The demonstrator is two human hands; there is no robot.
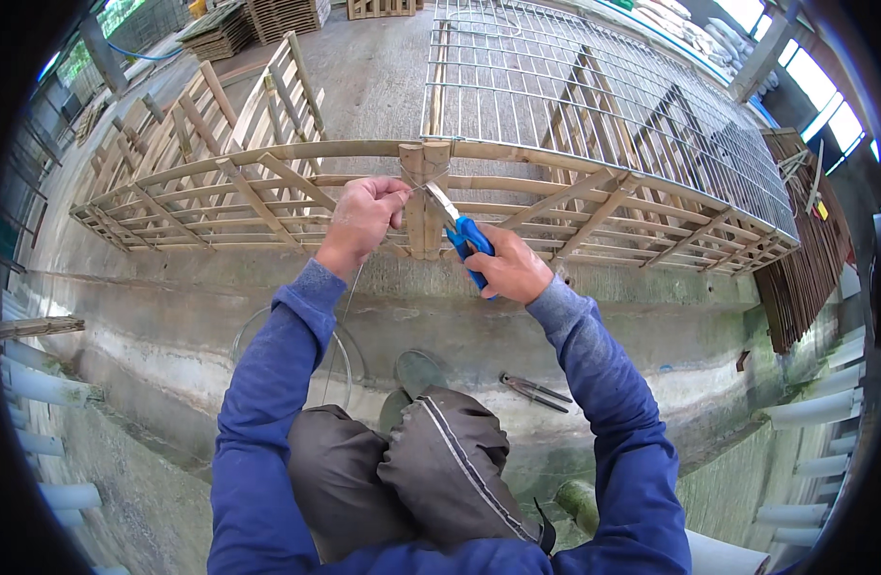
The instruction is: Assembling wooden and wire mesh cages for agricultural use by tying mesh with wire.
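My right hand (513, 267) is closed around blue-handled pliers (469, 233), whose metal jaws point up and left to two upright bamboo posts (424, 222) standing side by side. Thin wire wraps the posts near their tops, at the jaws. My left hand (365, 217) pinches a thin wire (351, 292) just left of the posts; from that hand the wire runs down toward my legs in loose loops. Whether the jaws grip the wire is too small to tell. The posts stand where two sections of bamboo-slat frame (268, 196) meet.
A wire grid panel (517, 96) lies over the right-hand frame section. A second pair of pliers (536, 391) rests on the concrete below, right of my feet. White pipes (52, 383) jut out on both sides. A stack of brown slats (795, 259) leans at the right.
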